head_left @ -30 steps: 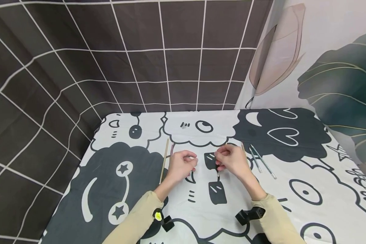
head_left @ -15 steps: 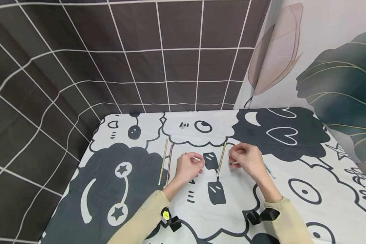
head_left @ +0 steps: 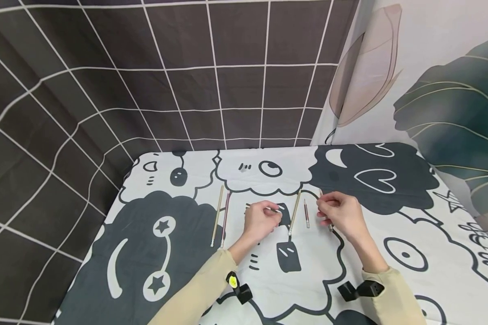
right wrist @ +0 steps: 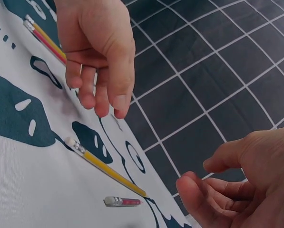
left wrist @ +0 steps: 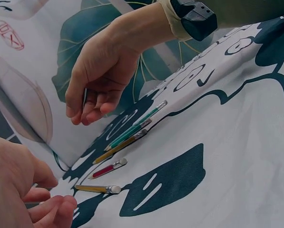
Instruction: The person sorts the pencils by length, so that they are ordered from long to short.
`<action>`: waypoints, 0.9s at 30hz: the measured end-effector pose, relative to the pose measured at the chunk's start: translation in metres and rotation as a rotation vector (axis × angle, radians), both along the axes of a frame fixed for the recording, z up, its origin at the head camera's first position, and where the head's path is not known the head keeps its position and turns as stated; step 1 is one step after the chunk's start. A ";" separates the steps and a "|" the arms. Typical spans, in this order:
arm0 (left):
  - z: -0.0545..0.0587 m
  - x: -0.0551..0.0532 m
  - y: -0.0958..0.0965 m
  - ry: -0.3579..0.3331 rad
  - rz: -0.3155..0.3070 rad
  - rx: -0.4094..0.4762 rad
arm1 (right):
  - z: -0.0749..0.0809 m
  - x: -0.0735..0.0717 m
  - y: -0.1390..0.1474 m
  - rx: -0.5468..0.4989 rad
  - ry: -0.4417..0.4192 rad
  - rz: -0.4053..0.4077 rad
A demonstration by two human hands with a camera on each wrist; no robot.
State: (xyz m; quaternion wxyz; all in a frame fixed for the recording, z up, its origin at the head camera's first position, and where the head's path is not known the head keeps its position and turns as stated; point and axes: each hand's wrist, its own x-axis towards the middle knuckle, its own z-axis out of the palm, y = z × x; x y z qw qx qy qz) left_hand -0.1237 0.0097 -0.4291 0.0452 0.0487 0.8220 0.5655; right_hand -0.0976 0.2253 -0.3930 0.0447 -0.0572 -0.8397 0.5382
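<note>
In the head view, my left hand [head_left: 262,221] hovers over the patterned cloth, left of a yellow pencil [head_left: 294,213]. A short red pencil [head_left: 307,214] lies to that pencil's right. My right hand [head_left: 343,212] is just above another yellow pencil [left wrist: 120,147], which it mostly covers in the head view. Two green pencils [left wrist: 134,126] lie beyond it in the left wrist view. Thumb and fingers of the right hand [right wrist: 237,183] stand apart with nothing between them. The left hand [right wrist: 99,57] has loosely bent fingers and holds nothing visible.
Farther left lie a long yellow pencil [head_left: 217,216] and a long red pencil [head_left: 225,220], side by side. The black-and-white cloth [head_left: 309,289] covers the surface. A dark gridded curtain [head_left: 244,90] hangs behind, and a leaf-print curtain [head_left: 451,99] hangs at the right.
My right hand has moved right, away from the yellow pencil and then the short red pencil, which are now both uncovered. My left hand has shifted right, uncovering the long red pencil.
</note>
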 end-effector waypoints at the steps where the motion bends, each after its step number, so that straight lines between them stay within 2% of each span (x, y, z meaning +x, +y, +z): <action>1: 0.000 0.000 0.001 -0.003 0.002 -0.001 | 0.000 0.000 0.001 -0.005 -0.001 -0.003; 11: -0.003 -0.001 0.012 0.046 0.021 -0.054 | -0.003 0.004 0.012 -0.027 -0.025 -0.015; 18: -0.003 -0.001 0.019 0.026 0.032 -0.100 | -0.005 0.006 0.016 -0.008 -0.025 -0.031; 27: -0.005 -0.001 0.025 0.044 0.011 -0.082 | -0.008 0.011 0.025 0.039 -0.025 -0.051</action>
